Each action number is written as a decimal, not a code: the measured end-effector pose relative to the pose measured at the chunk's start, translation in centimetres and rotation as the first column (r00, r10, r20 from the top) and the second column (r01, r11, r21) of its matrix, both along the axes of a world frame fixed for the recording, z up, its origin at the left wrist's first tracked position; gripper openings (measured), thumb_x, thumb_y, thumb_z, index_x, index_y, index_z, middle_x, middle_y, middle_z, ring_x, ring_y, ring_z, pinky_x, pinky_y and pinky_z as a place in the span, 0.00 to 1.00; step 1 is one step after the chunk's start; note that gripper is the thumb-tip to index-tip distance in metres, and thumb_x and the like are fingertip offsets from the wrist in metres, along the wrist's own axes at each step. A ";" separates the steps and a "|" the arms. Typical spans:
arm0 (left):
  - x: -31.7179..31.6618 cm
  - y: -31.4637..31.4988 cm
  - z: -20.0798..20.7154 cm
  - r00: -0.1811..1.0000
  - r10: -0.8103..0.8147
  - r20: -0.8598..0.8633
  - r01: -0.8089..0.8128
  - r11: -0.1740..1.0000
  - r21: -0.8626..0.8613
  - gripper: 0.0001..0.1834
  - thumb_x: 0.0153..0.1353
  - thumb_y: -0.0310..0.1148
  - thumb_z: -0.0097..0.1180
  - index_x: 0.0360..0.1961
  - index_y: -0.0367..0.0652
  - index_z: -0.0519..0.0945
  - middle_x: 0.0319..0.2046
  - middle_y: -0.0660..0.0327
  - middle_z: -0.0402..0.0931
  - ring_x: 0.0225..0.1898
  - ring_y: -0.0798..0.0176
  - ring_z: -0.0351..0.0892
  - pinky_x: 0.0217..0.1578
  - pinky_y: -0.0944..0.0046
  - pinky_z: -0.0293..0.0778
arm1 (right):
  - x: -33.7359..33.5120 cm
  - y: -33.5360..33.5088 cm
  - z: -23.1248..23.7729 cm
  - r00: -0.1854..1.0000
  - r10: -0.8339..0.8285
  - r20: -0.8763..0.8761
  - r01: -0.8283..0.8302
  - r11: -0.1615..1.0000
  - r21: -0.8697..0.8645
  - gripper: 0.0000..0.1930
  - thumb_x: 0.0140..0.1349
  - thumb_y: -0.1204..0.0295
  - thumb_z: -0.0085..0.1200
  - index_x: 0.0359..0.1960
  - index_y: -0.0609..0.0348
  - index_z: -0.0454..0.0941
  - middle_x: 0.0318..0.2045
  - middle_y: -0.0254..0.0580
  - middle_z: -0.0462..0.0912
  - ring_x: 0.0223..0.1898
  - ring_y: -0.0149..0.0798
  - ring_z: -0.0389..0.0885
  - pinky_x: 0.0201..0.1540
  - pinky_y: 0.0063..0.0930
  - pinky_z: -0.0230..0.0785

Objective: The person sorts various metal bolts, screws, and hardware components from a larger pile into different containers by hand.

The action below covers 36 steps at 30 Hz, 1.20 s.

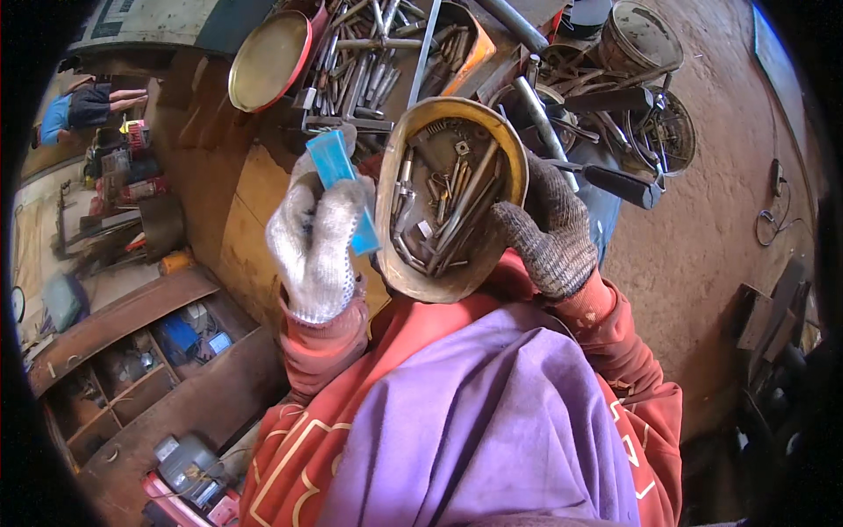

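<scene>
Head view: left hand's grip [316, 233] holds a blue block [331, 160] left of a basin [430, 285] of metal parts [467, 198]; right hand's grip [555, 233] clasps the basin's right rim. Rods [358, 83] and a pan [270, 61] crowd far left, a bucket [645, 39] far right.

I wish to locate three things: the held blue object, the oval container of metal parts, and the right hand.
Blue object [329, 155]: head view, its upper end.
Oval container [435, 287]: head view, its near wall.
Right hand [557, 235]: head view, middle of its knitted glove.
</scene>
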<state>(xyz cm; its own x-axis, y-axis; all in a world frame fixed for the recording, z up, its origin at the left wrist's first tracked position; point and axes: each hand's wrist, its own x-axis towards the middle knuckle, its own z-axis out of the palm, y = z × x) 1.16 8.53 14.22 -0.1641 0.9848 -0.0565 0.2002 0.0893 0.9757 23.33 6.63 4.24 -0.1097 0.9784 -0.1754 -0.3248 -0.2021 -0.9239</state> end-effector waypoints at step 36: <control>0.2 -1.4 0.4 0.503 -0.260 -0.824 0.536 0.842 0.062 0.38 0.42 0.38 0.74 0.58 0.42 0.78 0.67 0.34 0.63 0.65 0.28 0.68 0.63 0.37 0.69 | -0.6 0.3 1.3 0.999 0.039 0.036 -0.038 0.999 -0.007 0.35 0.64 0.72 0.66 0.70 0.66 0.64 0.63 0.47 0.76 0.64 0.39 0.75 0.68 0.36 0.66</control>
